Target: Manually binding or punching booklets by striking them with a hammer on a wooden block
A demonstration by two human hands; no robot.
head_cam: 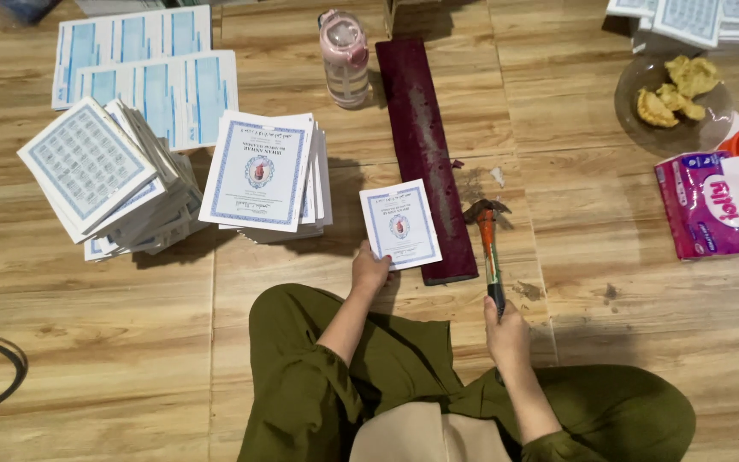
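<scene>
On the floor [87,342], we see stacks [104,184] of booklets at far left, well apart from our hands. Our left hand [369,272] pinches the near edge of one booklet [400,224], whose right edge overlaps the dark red board [425,154]; the board's long axis runs away from us. Just right, our right hand [506,329] is clamped on the hammer [489,248], whose head seems to hover beside the board. Bare floor lies open rightward, before the tissue pack [703,205].
</scene>
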